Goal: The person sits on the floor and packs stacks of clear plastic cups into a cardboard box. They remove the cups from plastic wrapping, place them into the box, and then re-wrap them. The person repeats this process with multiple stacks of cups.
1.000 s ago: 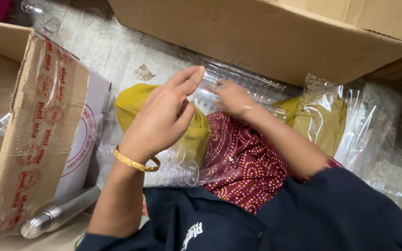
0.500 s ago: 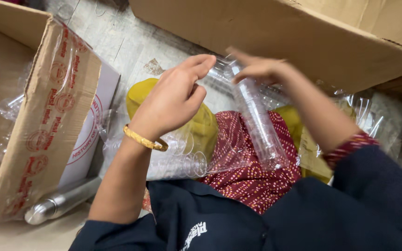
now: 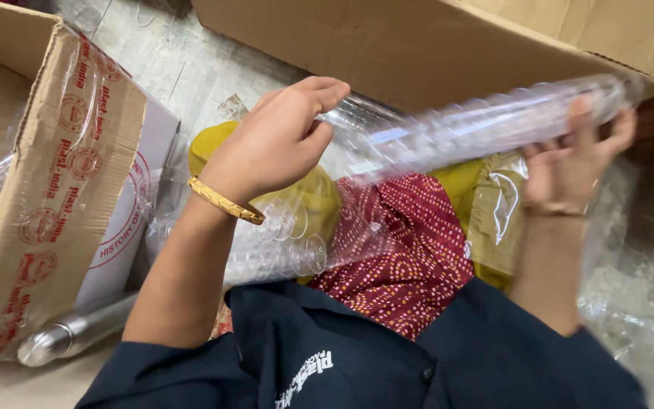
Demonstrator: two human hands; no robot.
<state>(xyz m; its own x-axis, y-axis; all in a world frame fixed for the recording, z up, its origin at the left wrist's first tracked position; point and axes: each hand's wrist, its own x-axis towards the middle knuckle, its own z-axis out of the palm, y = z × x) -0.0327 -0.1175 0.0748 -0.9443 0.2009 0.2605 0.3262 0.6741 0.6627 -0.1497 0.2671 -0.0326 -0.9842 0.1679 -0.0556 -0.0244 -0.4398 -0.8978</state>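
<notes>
Holding a long stack of clear plastic cups [image 3: 478,125] between them, both hands are raised above the lap. The left hand [image 3: 278,144], with a gold bangle [image 3: 225,203] at its wrist, is partly curled, fingers bent forward and closed on the stack's left end, the thumb tucked below. The right hand [image 3: 569,163] is spread wide, fingers fanned and cupped behind the stack's right part, supporting rather than squeezing it; blur hides how firmly it grips. The two hands are well apart, one near each end.

The stack is sheathed in a thin clear plastic sleeve and lies nearly level, its long axis running left to right and rising a little toward the right, where its end reaches past the right hand's fingertips in front of the large cardboard box [image 3: 418,45]. Which end holds the cup mouths cannot be told.

Below the hands, a second row of clear cups [image 3: 281,254] lies across the lap on yellow cloth [image 3: 221,144] and red dotted fabric [image 3: 410,250]. More clear wrapping [image 3: 645,318] lies crumpled on the floor at the right. At the left an open cardboard box [image 3: 54,182], covered in clear film, stands beside a white carton [image 3: 134,227]; its contents are hidden. A steel bottle [image 3: 70,337] lies on the floor by it.
</notes>
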